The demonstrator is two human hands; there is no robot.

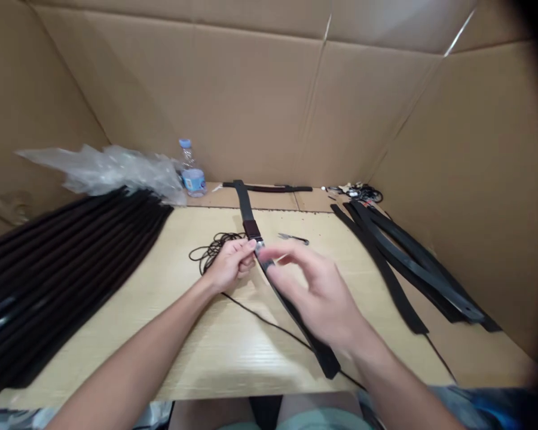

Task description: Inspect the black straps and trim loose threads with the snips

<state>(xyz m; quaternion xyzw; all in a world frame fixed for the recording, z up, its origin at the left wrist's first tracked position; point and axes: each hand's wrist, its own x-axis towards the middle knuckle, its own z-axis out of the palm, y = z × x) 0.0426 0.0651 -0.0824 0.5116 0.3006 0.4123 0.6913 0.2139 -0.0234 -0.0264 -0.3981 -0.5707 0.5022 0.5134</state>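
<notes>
A long black strap (291, 310) lies lengthwise over the middle of the table. Around its upper part sits a dark brown band (251, 229), with something shiny just below it, too blurred to name. My left hand (233, 263) pinches the strap's edge right under that band. Over the strap, slightly smeared by motion, hovers my right hand (318, 292), thumb and forefinger apart. Beside my left hand lies a loose coil of thin black cord (213, 248), and a length of cord runs toward the front edge. Small thread snips (293, 238) rest just beyond my right fingers.
Many dark strips (72, 263) are lined up at left, below clear plastic film (125, 173). A water bottle (192, 173) stands at the back. More black straps (399, 269) lie at right, near tangled cords (361, 192). Cardboard walls (260, 101) enclose the table (197, 364).
</notes>
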